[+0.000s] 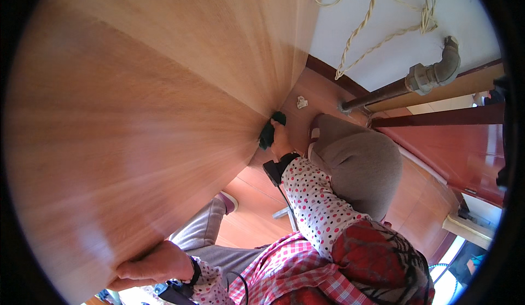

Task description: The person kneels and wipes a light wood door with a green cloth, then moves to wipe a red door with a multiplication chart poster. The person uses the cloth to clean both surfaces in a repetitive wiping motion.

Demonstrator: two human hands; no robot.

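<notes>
A large light-brown wooden panel (pixel 158 108) fills the left of the view. Low down by its bottom corner, my right hand (pixel 281 141) is closed around a dark green cloth (pixel 267 134), which is pressed against the wood. At the lower left my left hand (pixel 158 264) grips the panel's near edge, and some of its fingers are hidden. Both wrists carry black straps with small devices, over dotted sleeves.
Beside my bent knee (pixel 361 168) a metal pipe (pixel 383 94) runs near the floor. Twisted cream cord (pixel 361 23) hangs on the white wall. A crumpled white scrap (pixel 302 102) lies on the reddish floor tiles (pixel 251 195). A dark red wooden piece (pixel 454 146) stands right.
</notes>
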